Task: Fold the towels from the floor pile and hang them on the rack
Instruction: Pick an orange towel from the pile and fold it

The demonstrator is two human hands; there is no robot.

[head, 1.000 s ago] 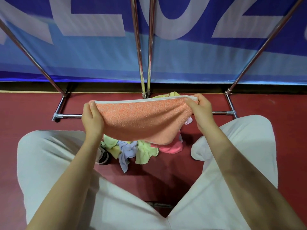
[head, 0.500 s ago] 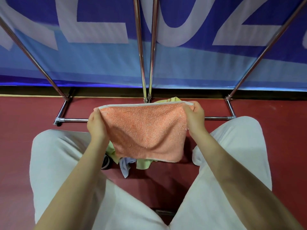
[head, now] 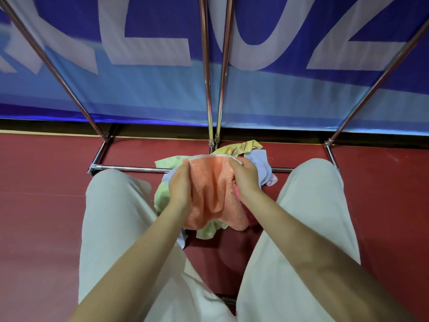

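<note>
both hands, left hand [head: 180,188] and right hand [head: 246,176], gripped 1 orange towel [head: 213,194] mid-fold with curled fingers; pile [head: 257,160] remained, visible rack [head: 209,89] bars bare.

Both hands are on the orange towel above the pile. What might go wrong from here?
1. The orange towel sags between the left hand and right hand, so the fold may come out uneven.
2. Its lower edge hangs near the floor pile and might snag another towel when lifted.
</note>
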